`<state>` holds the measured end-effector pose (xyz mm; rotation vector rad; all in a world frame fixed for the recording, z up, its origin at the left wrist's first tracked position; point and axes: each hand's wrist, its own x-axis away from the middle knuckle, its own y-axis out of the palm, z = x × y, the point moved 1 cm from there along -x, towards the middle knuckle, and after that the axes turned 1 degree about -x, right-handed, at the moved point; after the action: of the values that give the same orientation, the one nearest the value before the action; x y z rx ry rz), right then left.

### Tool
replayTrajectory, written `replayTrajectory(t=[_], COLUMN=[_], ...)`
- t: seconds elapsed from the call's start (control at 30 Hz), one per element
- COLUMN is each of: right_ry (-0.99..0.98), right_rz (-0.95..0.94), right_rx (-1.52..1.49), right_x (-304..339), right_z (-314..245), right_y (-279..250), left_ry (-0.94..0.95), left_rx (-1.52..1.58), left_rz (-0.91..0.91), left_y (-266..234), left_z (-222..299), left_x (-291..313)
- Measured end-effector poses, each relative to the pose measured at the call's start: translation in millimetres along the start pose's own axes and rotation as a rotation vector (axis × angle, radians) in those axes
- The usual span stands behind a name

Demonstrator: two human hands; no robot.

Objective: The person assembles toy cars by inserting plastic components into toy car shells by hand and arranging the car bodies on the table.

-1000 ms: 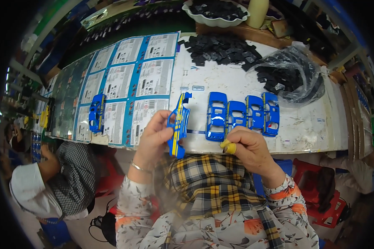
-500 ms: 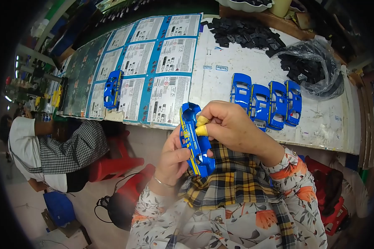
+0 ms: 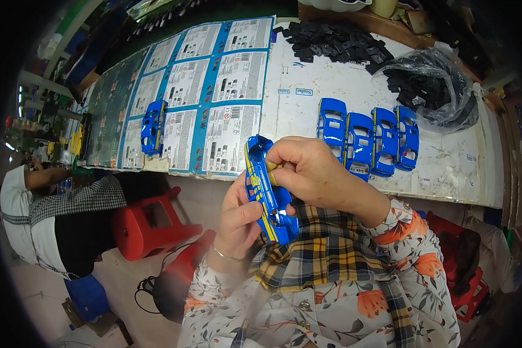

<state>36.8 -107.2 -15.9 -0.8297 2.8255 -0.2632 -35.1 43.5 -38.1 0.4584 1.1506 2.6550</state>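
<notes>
A blue toy car body [image 3: 262, 184] with yellow side stripes is tilted in front of my chest, above my checked apron. My left hand [image 3: 238, 219] is closed round its near end, thumb on the striped side. At the car's right edge, the yellow-covered fingertips of my right hand [image 3: 316, 173] are pinched together and partly hidden by the body. Whatever small thing they may hold cannot be made out. Beyond my right hand, several more blue car bodies [image 3: 360, 140] stand side by side on the table. Another blue car body [image 3: 153, 127] lies alone at the left.
Printed card sheets [image 3: 232, 123] cover the left part of the white table [image 3: 290, 113]. Flat black plastic parts [image 3: 336, 43] are heaped at the back, beside a clear bag [image 3: 459, 93] of similar parts. A co-worker [image 3: 58, 217] sits at the left, near a red stool [image 3: 134, 232].
My right fingertips have gone further in behind the car's edge, so less of their yellow covers shows. The view has shifted slightly. The co-worker at the left leans differently, showing more red stool.
</notes>
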Motion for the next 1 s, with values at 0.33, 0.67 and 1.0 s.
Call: replayTrajectory(t=[0.33, 0.67, 1.0], right_ry=[-0.167, -0.047, -0.140], right_rz=[-0.019, 0.044, 0.119], right_rx=[0.106, -0.072, 0.032], right_x=[2, 14, 19], right_z=[4, 8, 6], right_y=[-2, 0, 5], left_ry=[-0.005, 0.014, 0.149], left_rx=[-0.032, -0.055, -0.229], left_rz=[-0.014, 0.083, 0.193], left_y=[4, 22, 12], left_z=[3, 5, -10], left_x=[-1, 1, 11])
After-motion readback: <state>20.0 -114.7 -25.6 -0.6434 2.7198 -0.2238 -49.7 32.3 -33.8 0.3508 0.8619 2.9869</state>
